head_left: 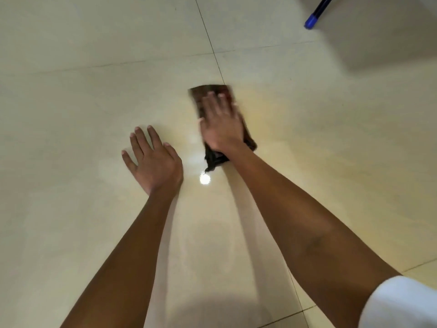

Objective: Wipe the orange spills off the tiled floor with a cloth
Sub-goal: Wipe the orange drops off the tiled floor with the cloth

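Observation:
A dark brown cloth (212,91) lies flat on the cream tiled floor (94,102) near a grout crossing. My right hand (221,124) presses on the cloth with straight fingers and is blurred. My left hand (152,159) rests flat on the bare tile to the left, fingers spread. A faint yellowish-orange film (272,107) tints the tile right of the cloth. The cloth's middle is hidden under my right hand.
A blue-tipped dark pole (314,16) reaches the floor at the top right, beside a grey shadowed area (390,39). A bright light reflection (204,178) shines on the tile between my arms. A white sleeve (402,306) fills the bottom right corner.

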